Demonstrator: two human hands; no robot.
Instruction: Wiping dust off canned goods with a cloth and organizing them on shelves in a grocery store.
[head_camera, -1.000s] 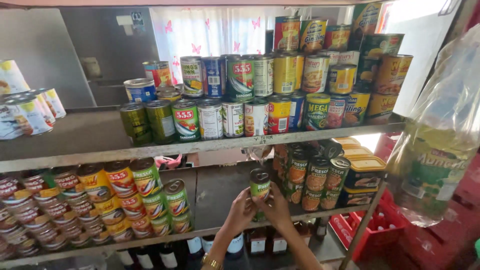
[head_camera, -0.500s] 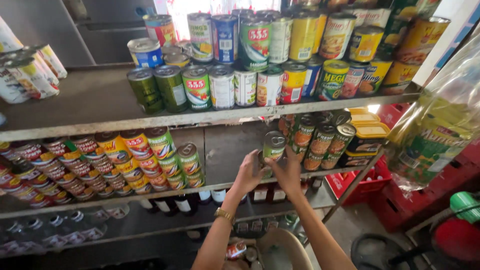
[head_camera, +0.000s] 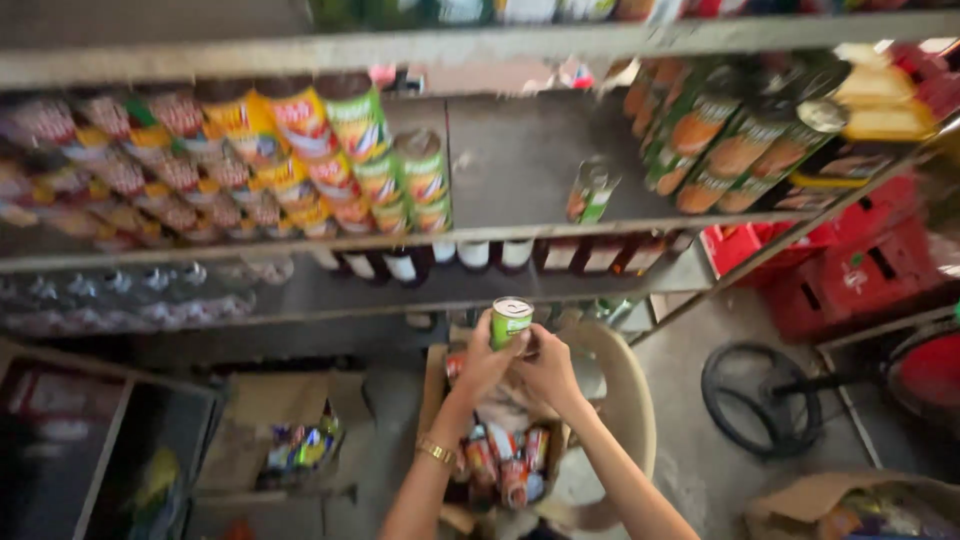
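Nearest the camera, both forearms rise from 6 o'clock and meet at mid-frame over an open carton (head_camera: 440, 385) that stands on a pale plastic chair (head_camera: 625, 400). The left hand (head_camera: 485, 362), a gold bracelet (head_camera: 437, 452) at its wrist, and the right hand (head_camera: 550, 368) close together around a small green-labelled can (head_camera: 511, 322), which is held upright above the carton with its pale lid facing up; the fingers wrap its lower half, so the grip is a firm two-handed hold on the can. Several more cans (head_camera: 505, 462) lie in the carton beneath the wrists, so by the look of it much of the box remains to be unpacked. At 8 o'clock a second open box (head_camera: 290, 440) sits on the floor with mixed goods inside. At 3 o'clock lie a dark ring-shaped object (head_camera: 760, 398) on the concrete and red crates (head_camera: 850, 270) behind it. Further off, at 12 o'clock, the middle shelf (head_camera: 510, 160) carries one lone can (head_camera: 592, 190) of like kind in a bare stretch, with stacked cans (head_camera: 330, 160) to 10 o'clock and orange-labelled cans (head_camera: 740, 140) to 2 o'clock. Judged from this, shelving has barely begun: one can placed, one in hand, the rest in the carton. Bottles (head_camera: 480, 255) line the shelf below; detail is blurred
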